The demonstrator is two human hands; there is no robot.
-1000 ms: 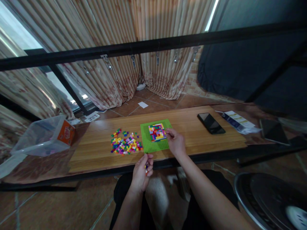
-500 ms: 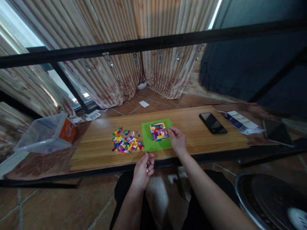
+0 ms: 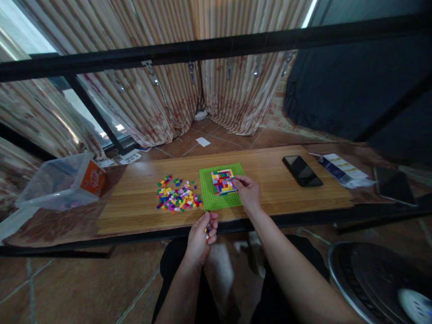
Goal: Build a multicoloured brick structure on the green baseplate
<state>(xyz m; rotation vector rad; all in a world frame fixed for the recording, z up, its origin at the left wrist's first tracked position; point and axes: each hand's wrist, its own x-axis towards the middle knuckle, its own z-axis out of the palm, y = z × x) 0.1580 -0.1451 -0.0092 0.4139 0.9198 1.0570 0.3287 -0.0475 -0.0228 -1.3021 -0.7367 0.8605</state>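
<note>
A green studded baseplate (image 3: 207, 201) lies on the wooden board. On it stands a low block of many-coloured toy bricks (image 3: 222, 182). My right hand (image 3: 248, 191) reaches to the right edge of this block, thumb and fingertips pinched together; whatever is between them is too small to make out. My left hand (image 3: 202, 231) hovers at the board's front edge, just below the baseplate, fingers curled round a few small toy bricks (image 3: 207, 234). Left of the baseplate spreads a pile of loose toy bricks (image 3: 177, 196) in mixed colours.
The wooden board (image 3: 270, 166) carries a black phone (image 3: 302, 171) on its right. Beyond it lie printed papers (image 3: 346, 170) and a dark flat device (image 3: 394, 185). A clear plastic box (image 3: 57, 184) with an orange label stands at the left. A black metal bar (image 3: 168, 51) crosses behind.
My right hand has shifted slightly left, its fingertips now over the right edge of the brick block. My left hand stays curled in place. The whole view has tilted a little.
</note>
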